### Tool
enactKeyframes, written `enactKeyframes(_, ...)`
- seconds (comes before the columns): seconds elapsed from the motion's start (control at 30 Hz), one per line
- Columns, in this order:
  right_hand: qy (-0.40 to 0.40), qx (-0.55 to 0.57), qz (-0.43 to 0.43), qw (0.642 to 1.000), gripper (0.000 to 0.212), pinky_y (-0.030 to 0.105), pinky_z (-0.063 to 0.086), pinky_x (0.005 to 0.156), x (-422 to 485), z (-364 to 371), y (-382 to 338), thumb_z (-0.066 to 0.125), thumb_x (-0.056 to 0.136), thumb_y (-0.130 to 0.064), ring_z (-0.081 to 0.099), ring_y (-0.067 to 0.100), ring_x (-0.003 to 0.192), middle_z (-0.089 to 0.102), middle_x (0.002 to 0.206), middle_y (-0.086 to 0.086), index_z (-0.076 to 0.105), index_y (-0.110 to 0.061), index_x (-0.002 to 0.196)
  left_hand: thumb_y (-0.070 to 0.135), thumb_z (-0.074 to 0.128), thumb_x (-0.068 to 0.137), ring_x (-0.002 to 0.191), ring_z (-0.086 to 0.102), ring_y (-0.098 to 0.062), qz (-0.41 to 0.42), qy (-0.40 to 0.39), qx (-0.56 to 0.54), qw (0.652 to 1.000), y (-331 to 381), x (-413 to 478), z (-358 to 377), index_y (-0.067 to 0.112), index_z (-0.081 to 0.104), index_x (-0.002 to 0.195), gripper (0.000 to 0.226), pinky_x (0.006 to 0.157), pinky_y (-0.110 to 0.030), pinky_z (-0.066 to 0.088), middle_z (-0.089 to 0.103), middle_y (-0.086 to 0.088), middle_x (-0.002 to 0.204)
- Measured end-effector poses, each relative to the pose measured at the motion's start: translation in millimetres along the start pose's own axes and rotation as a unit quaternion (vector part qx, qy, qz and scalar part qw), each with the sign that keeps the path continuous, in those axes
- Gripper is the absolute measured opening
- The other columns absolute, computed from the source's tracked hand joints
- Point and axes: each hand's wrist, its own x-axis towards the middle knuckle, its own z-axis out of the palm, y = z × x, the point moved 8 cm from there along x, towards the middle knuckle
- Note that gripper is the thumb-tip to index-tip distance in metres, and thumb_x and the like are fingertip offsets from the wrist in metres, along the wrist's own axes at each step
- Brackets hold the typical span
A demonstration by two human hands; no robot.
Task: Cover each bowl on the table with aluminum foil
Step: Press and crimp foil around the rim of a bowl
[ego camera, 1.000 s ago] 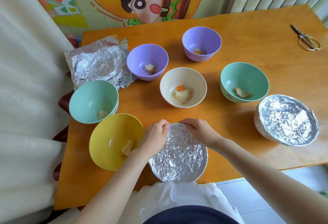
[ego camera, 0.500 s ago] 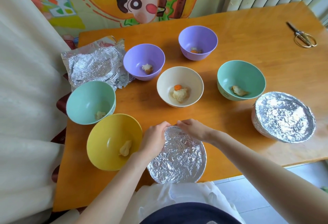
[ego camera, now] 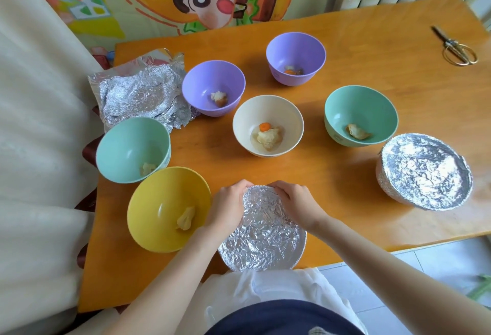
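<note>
The left hand (ego camera: 229, 203) and right hand (ego camera: 293, 200) curl over the far rim of the foil-covered bowl (ego camera: 265, 241) at lower centre, pinching its foil down. This is the crimping step, seemingly near done. The next move likely calls for a fresh sheet from the foil stack (ego camera: 138, 93) at upper left for the uncovered yellow bowl (ego camera: 154, 196).

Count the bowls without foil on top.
6: far purple bowl, near purple bowl beside the loose foil, central cream bowl, right green bowl, left green bowl, yellow bowl front left. None appear hidden.
</note>
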Motion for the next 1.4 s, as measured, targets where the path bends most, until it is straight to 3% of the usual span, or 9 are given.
enactKeyframes(0.13, -0.01, 0.007, -0.009, 1.0, 0.031, 0.018, 0.036, 0.083, 1, 1, -1, 0.039, 0.1, -0.009, 0.06, 0.026, 0.11, 0.067, 0.117, 0.006, 0.063, -0.01, 0.12, -0.002, 0.039, 0.097, 0.082, 0.068, -0.018, -0.001, 0.006, 0.006, 1.0, 0, 0, -2, 0.017, 0.057, 0.125, 0.039, 0.064, -0.023, 0.053, 0.063, -0.008, 0.123)
enactKeyframes(0.4, -0.006, 0.029, 0.015, 0.999, 0.035, 0.021, 0.036, 0.088, -10, -3, 9, 0.036, 0.1, -0.009, 0.058, 0.025, 0.113, 0.064, 0.122, 0.003, 0.058, -0.013, 0.127, 0.001, 0.038, 0.098, 0.095, 0.066, -0.025, -0.014, 0.03, 0.014, 0.999, -1, 1, -9, 0.016, 0.056, 0.126, 0.036, 0.06, -0.021, 0.044, 0.063, -0.008, 0.122)
enactKeyframes(0.73, -0.01, 0.039, 0.07, 0.997, 0.04, 0.024, 0.028, 0.099, 3, -5, 16, 0.031, 0.102, -0.016, 0.042, 0.027, 0.131, 0.047, 0.142, 0.009, 0.036, -0.009, 0.142, -0.012, 0.037, 0.09, 0.107, 0.058, -0.028, -0.061, 0.047, 0.024, 0.997, -9, 6, -10, 0.013, 0.043, 0.135, 0.052, 0.083, -0.034, 0.051, 0.059, -0.012, 0.124)
enactKeyframes(0.83, -0.009, 0.024, 0.063, 0.998, 0.036, 0.022, 0.032, 0.091, 13, -12, 15, 0.032, 0.101, -0.013, 0.05, 0.026, 0.121, 0.057, 0.131, 0.008, 0.051, -0.01, 0.131, 0.006, 0.035, 0.098, 0.097, 0.06, -0.029, -0.061, 0.009, 0.036, 0.997, -8, 1, -2, 0.014, 0.027, 0.145, 0.048, 0.073, -0.032, 0.048, 0.058, -0.014, 0.118)
enactKeyframes(0.93, 0.001, 0.018, 0.047, 0.999, 0.034, 0.021, 0.034, 0.08, 15, -16, 12, 0.034, 0.099, -0.008, 0.056, 0.026, 0.11, 0.064, 0.119, 0.007, 0.06, -0.01, 0.121, 0.02, 0.032, 0.102, 0.089, 0.061, -0.027, -0.044, -0.008, -0.006, 0.999, -2, 5, -3, 0.017, 0.039, 0.14, 0.039, 0.073, -0.033, 0.046, 0.065, -0.013, 0.103)
enactKeyframes(1.0, 0.002, 0.012, 0.032, 0.999, 0.033, 0.022, 0.035, 0.08, 12, -16, 9, 0.036, 0.098, -0.006, 0.058, 0.027, 0.107, 0.066, 0.116, 0.007, 0.062, -0.01, 0.118, 0.016, 0.036, 0.101, 0.057, 0.053, -0.009, -0.032, 0.0, -0.052, 0.998, 1, 8, -4, 0.018, 0.05, 0.133, 0.034, 0.05, -0.021, 0.037, 0.061, -0.001, 0.073)
enactKeyframes(1.07, 0.001, -0.002, 0.016, 1.0, 0.032, 0.025, 0.038, 0.08, 8, -12, 7, 0.037, 0.098, -0.006, 0.06, 0.027, 0.103, 0.068, 0.112, 0.007, 0.063, -0.011, 0.117, 0.01, 0.038, 0.1, 0.039, 0.04, -0.005, -0.028, 0.013, -0.069, 0.997, 1, 8, -5, 0.017, 0.056, 0.126, 0.033, 0.039, -0.015, 0.028, 0.054, 0.007, 0.066)
enactKeyframes(1.3, -0.037, -0.055, -0.007, 0.998, 0.033, 0.027, 0.042, 0.081, 0, -8, 3, 0.035, 0.099, -0.009, 0.063, 0.027, 0.096, 0.069, 0.106, 0.008, 0.062, -0.012, 0.117, 0.004, 0.039, 0.099, 0.042, 0.046, -0.006, -0.036, 0.017, -0.017, 0.999, 2, -4, -2, 0.018, 0.057, 0.126, 0.035, 0.037, -0.014, 0.035, 0.07, -0.01, 0.104)
enactKeyframes(1.4, -0.057, -0.066, -0.023, 0.996, 0.037, 0.022, 0.037, 0.091, 6, -9, -8, 0.033, 0.1, -0.01, 0.06, 0.023, 0.109, 0.065, 0.121, 0.005, 0.056, -0.013, 0.128, 0.003, 0.041, 0.098, 0.081, 0.066, -0.017, -0.025, 0.015, -0.01, 1.0, 6, -3, -3, 0.017, 0.057, 0.126, 0.036, 0.062, -0.023, 0.05, 0.068, -0.008, 0.111)
